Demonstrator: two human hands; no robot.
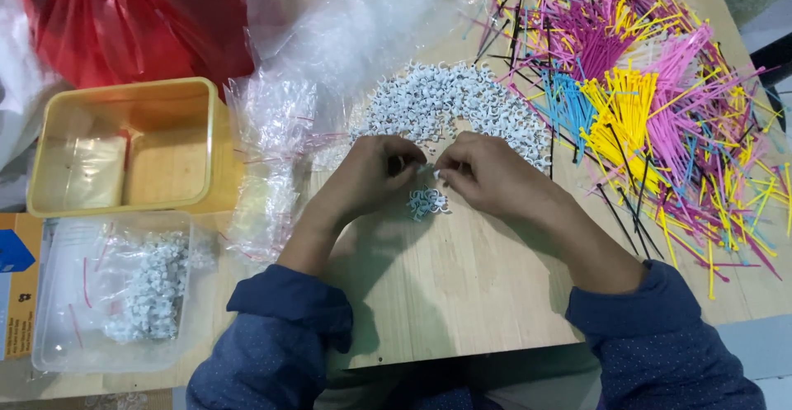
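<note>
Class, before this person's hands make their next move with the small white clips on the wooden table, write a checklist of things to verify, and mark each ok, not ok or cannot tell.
1. Both hands at the clips: left hand and right hand meet over the small clip cluster: ok.
2. Clip held in fingertips: cannot tell.
3. Supply in reach: big clip pile just beyond the hands: ok.
4. Yellow tub has room: ok.
5. Clear tray has room: ok.
6. Cable ties kept apart from clips: they touch the pile's edge: not ok.
</note>
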